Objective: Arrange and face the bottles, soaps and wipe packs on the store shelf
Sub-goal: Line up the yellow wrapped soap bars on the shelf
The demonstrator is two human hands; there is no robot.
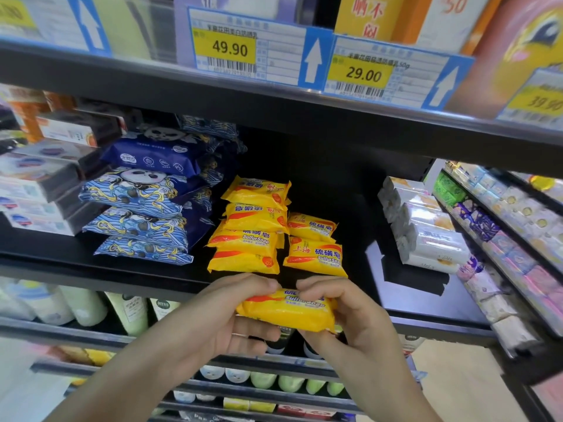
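Observation:
A yellow sulfur soap pack point(286, 313) is held in front of the black shelf point(91, 271), just below its front edge. My left hand point(231, 318) grips its left end and my right hand point(344, 315) grips its right end, fingers curled over the top. On the shelf behind stand two piles of the same yellow soap: a taller left stack point(253, 226) and a lower right stack point(313, 243). Blue panda wipe packs point(140, 205) are piled to their left.
White boxed soaps point(39, 190) are stacked at the far left, white wrapped soaps point(426, 229) at the right with bare shelf floor point(405, 287) before them. Price tags point(231, 50) hang from the shelf above. White bottles point(76, 306) stand on the shelf below.

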